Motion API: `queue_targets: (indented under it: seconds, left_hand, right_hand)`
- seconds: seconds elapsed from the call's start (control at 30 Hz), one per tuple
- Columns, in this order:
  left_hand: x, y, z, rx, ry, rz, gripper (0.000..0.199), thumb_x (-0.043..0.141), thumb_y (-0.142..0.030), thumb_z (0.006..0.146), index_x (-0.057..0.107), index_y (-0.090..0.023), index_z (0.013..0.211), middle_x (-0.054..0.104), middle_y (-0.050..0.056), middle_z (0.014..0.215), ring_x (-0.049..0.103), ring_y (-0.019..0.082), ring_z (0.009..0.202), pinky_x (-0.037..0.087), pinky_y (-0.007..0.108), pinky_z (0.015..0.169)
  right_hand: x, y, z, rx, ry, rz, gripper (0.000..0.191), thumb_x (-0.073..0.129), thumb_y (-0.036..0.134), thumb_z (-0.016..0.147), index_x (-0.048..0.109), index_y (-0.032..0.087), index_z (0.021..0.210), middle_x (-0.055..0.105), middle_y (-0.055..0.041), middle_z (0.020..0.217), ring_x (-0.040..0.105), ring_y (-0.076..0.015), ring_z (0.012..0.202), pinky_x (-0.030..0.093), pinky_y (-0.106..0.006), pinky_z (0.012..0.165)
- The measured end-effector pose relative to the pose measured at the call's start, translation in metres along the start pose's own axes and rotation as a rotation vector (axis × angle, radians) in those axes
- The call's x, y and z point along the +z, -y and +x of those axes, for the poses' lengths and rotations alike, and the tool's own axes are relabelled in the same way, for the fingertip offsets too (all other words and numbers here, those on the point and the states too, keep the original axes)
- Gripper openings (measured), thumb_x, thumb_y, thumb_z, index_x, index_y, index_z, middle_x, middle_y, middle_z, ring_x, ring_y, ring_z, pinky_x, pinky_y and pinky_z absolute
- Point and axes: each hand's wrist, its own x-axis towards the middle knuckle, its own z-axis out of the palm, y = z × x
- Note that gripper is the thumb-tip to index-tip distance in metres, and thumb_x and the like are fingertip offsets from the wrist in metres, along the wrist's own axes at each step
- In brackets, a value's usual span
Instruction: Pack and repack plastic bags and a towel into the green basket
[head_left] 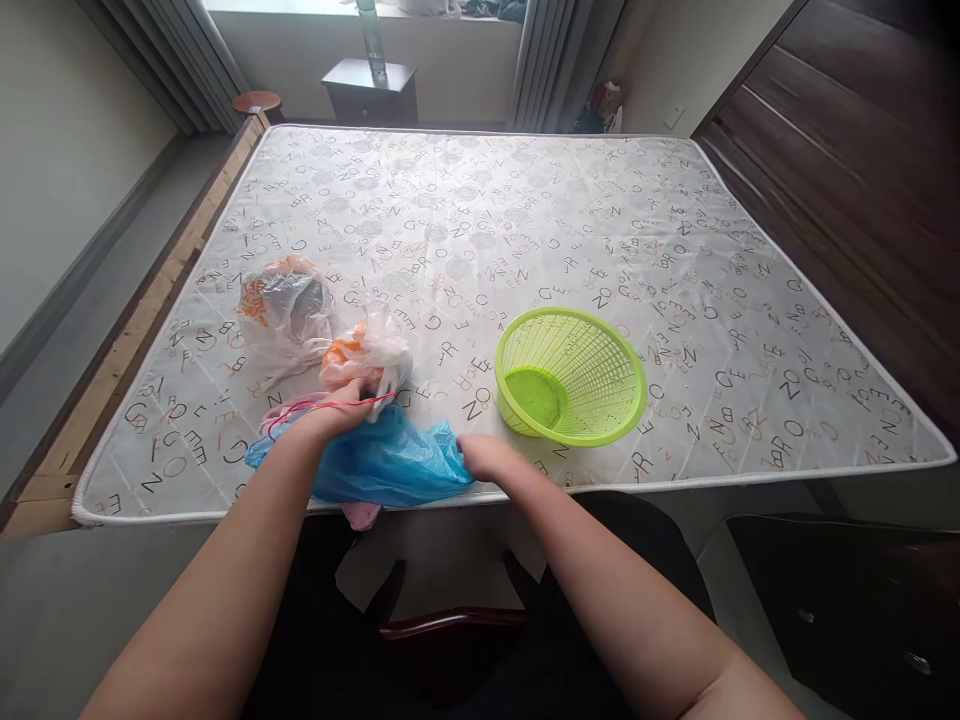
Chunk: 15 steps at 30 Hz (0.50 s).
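My right hand point(485, 458) is closed on the right end of a crumpled blue plastic bag point(397, 462) at the mattress's front edge. My left hand point(343, 408) is closed on the gathered part of a white and orange plastic bag point(364, 355), just above the blue one; its fingertips are partly hidden. A thin red cord point(375, 400) runs across this hand. Behind and to the left lies another clear plastic bag point(289, 305) with orange print. Something pink point(361, 515) pokes out under the blue bag. To the right of my hands, a green plastic basket point(570, 375) sits tilted.
The letter-printed mattress point(480, 240) has a wooden rail point(142, 300) along its left side. Below my arms is part of a dark wooden chair point(450, 622). A nightstand point(367, 85) with a glass vase point(373, 45) stands beyond, beside a round stool point(256, 102).
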Motion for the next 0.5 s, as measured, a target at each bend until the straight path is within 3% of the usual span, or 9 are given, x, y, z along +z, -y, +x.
queue_targets:
  seconds: [0.07, 0.13, 0.23, 0.4, 0.47, 0.5]
  left_hand:
    - [0.002, -0.01, -0.003, 0.073, 0.071, 0.021, 0.055, 0.064, -0.037, 0.079, 0.061, -0.026, 0.133, 0.063, 0.01, 0.142, 0.056, 0.031, 0.134, 0.045, 0.043, 0.111]
    - [0.002, -0.021, -0.008, 0.117, 0.093, 0.017, 0.059, 0.056, -0.038, 0.086, 0.052, -0.031, 0.144, 0.059, 0.006, 0.148, 0.053, 0.027, 0.138, 0.041, 0.038, 0.114]
    - [0.004, -0.032, -0.015, 0.085, 0.185, 0.061, 0.051, 0.05, -0.045, 0.09, 0.057, -0.032, 0.139, 0.07, 0.004, 0.133, 0.064, 0.027, 0.125, 0.046, 0.035, 0.107]
    - [0.01, -0.037, -0.021, 0.07, 0.415, 0.169, 0.044, 0.058, -0.048, 0.083, 0.069, -0.033, 0.124, 0.079, 0.0, 0.11, 0.072, 0.026, 0.102, 0.051, 0.032, 0.092]
    - [0.007, -0.038, -0.02, 0.06, 0.343, 0.175, 0.042, 0.059, -0.046, 0.082, 0.071, -0.032, 0.12, 0.078, 0.002, 0.11, 0.071, 0.026, 0.103, 0.051, 0.032, 0.092]
    - [0.003, -0.037, -0.018, 0.053, 0.218, 0.154, 0.041, 0.058, -0.044, 0.083, 0.071, -0.03, 0.119, 0.077, 0.004, 0.113, 0.071, 0.026, 0.104, 0.051, 0.032, 0.092]
  right_hand:
    - [0.0, 0.002, 0.0, -0.006, 0.001, 0.009, 0.027, 0.057, 0.018, 0.088, 0.069, 0.022, 0.112, 0.074, -0.0109, 0.116, 0.07, -0.027, 0.102, 0.051, -0.032, 0.076]
    - [0.0, 0.002, 0.0, -0.009, 0.001, 0.02, 0.028, 0.059, 0.016, 0.086, 0.069, 0.022, 0.112, 0.074, -0.0109, 0.115, 0.07, -0.0267, 0.1, 0.05, -0.031, 0.075]
    - [0.001, -0.001, 0.001, -0.011, -0.023, 0.044, 0.029, 0.059, 0.015, 0.086, 0.069, 0.022, 0.113, 0.074, -0.011, 0.115, 0.069, -0.0264, 0.1, 0.049, -0.03, 0.075]
    - [0.003, -0.003, 0.007, -0.024, -0.151, 0.126, 0.032, 0.053, 0.013, 0.091, 0.066, 0.022, 0.12, 0.073, -0.0109, 0.115, 0.067, -0.0242, 0.1, 0.046, -0.029, 0.078]
    - [0.003, -0.001, 0.012, -0.086, -0.267, 0.262, 0.033, 0.052, 0.012, 0.092, 0.066, 0.022, 0.121, 0.073, -0.0089, 0.11, 0.066, -0.0216, 0.097, 0.045, -0.028, 0.078]
    - [0.002, 0.0, 0.014, -0.125, -0.328, 0.359, 0.032, 0.052, 0.012, 0.093, 0.067, 0.022, 0.119, 0.073, -0.0076, 0.106, 0.065, -0.0198, 0.093, 0.044, -0.028, 0.078]
